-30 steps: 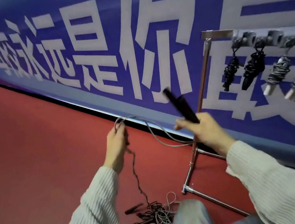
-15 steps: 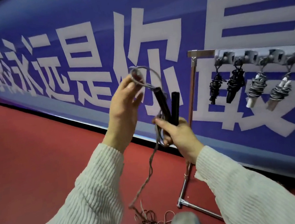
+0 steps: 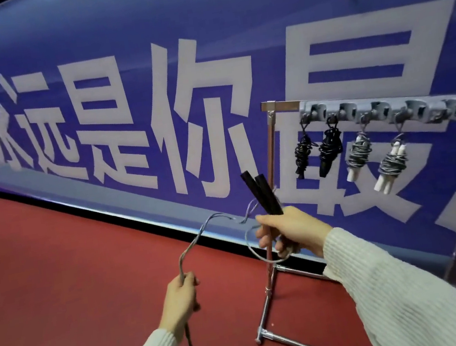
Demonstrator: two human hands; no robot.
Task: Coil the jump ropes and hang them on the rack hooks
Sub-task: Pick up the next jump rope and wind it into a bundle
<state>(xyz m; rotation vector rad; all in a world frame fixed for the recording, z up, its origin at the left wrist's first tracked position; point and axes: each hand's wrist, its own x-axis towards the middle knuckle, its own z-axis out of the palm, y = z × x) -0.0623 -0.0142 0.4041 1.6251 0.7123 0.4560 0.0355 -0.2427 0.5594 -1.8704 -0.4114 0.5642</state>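
Both black handles [image 3: 262, 194] now stand side by side in the right hand [image 3: 291, 233], whose fingers are curled round their lower ends just in front of the rack's left post [image 3: 269, 149]. A second ago that hand held one handle alone. The left hand [image 3: 180, 299] has dropped from beside the handles to low and left of the post, its fingers closed round the grey rope [image 3: 197, 237], which arcs up to the handles and loops under the right hand. This looks like the start of a fresh wrap, so coiling is under way. Four coiled ropes [image 3: 360, 151] hang from the hook bar [image 3: 388, 113]; more ropes lie tangled on the floor [image 3: 60, 284] near the post's foot.
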